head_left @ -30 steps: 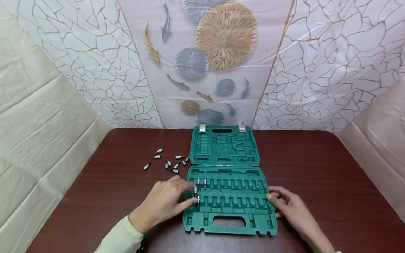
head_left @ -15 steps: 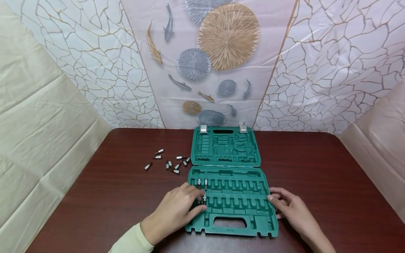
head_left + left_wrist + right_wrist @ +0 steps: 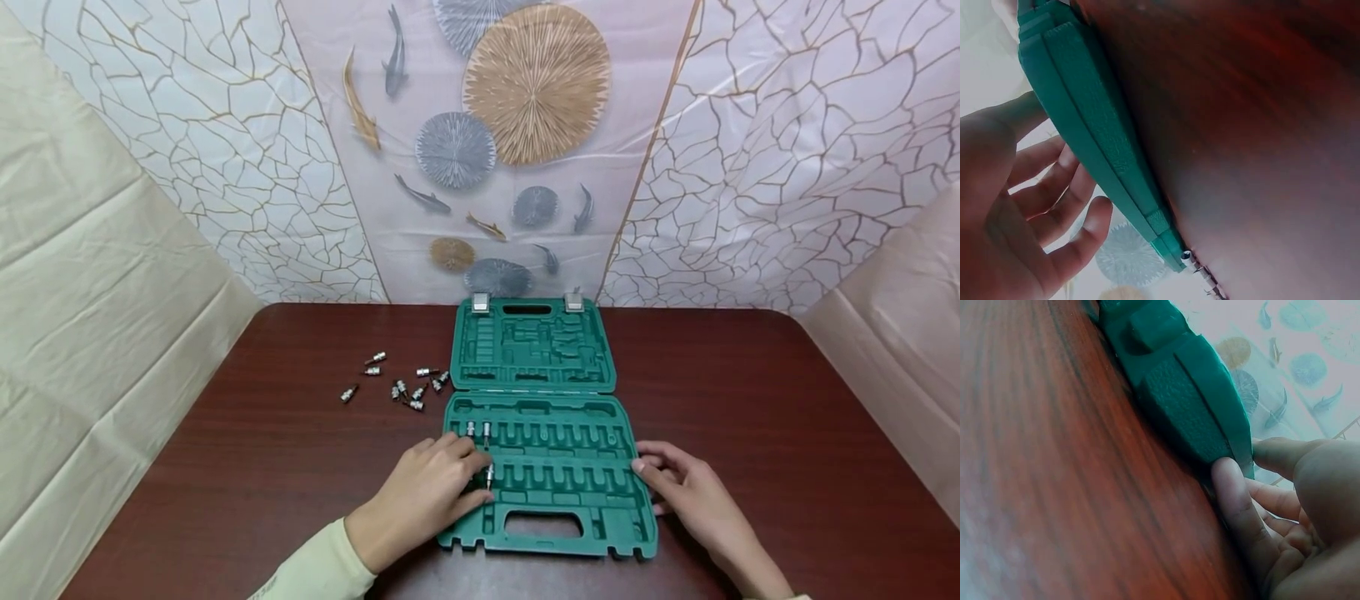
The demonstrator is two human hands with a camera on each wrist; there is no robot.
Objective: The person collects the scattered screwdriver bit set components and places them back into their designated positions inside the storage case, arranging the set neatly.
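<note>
A green plastic tool case (image 3: 540,547) lies unfolded on the table, its lid toward the wall. My left hand (image 3: 420,496) reaches over the case's left edge and holds a silver bit socket (image 3: 490,475) between thumb and forefinger, at the second slot of the lower row. Behind the fingers, the row's first slot is mostly hidden. Two bit sockets (image 3: 487,431) stand in the upper row's leftmost slots. My right hand (image 3: 693,496) grips the case's right edge, thumb on top. In the right wrist view, a finger (image 3: 1232,481) presses against the case's side.
Several loose bit sockets (image 3: 417,406) lie scattered on the dark wooden table (image 3: 247,467), left of the case. The case lid (image 3: 532,382) has moulded recesses and two metal latches (image 3: 481,303). A patterned cloth (image 3: 540,242) hangs behind the table.
My left hand has moved right and slightly nearer with the bit socket, from the lower row's first slot to its second. The right hand stays at the case edge.
</note>
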